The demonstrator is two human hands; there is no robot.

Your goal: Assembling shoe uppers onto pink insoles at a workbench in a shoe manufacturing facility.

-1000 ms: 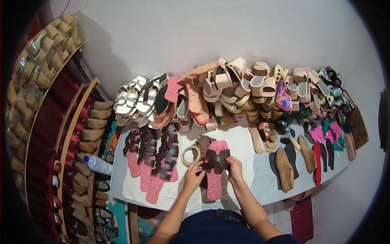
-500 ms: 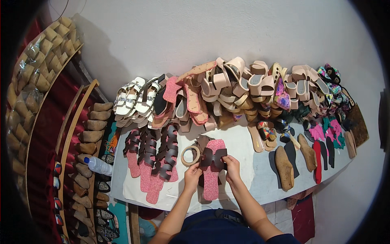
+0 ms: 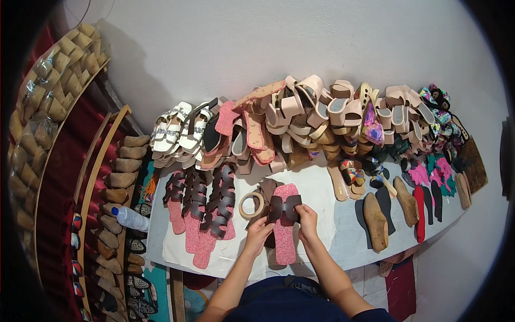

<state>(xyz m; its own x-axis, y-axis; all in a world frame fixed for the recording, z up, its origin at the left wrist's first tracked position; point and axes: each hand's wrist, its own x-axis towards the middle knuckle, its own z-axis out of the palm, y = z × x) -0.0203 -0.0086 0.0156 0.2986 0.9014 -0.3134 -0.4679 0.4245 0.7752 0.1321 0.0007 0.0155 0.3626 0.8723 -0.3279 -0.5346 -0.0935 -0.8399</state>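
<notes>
A pink speckled insole (image 3: pixel 285 245) lies lengthwise in front of me, with a dark brown cut-out strap (image 3: pixel 286 203) across its upper half. My right hand (image 3: pixel 307 221) pinches the strap's right end at the insole's edge. On the other side, my left hand (image 3: pixel 259 235) is closed, its fingertips at the insole's left edge just below the strap; a brown piece (image 3: pixel 266 189) partly shows behind. Beside the left hand lies a roll of tan tape (image 3: pixel 251 205). Further left are several pink insoles (image 3: pixel 204 249) with stacked brown straps (image 3: pixel 219 201) on them.
Sandals (image 3: pixel 303 115) are heaped along the table's back. Wooden shoe lasts (image 3: pixel 375 222) and dark sole pieces lie at right. A rack of lasts (image 3: pixel 119 180) and a water bottle (image 3: pixel 131 219) stand at left. White sheeting (image 3: pixel 322 214) covers part of the table (image 3: pixel 343 244).
The insole and its strap have shifted slightly to the right. My left hand has moved a little right, from the strap's left end to just below it. My right hand stays at the strap.
</notes>
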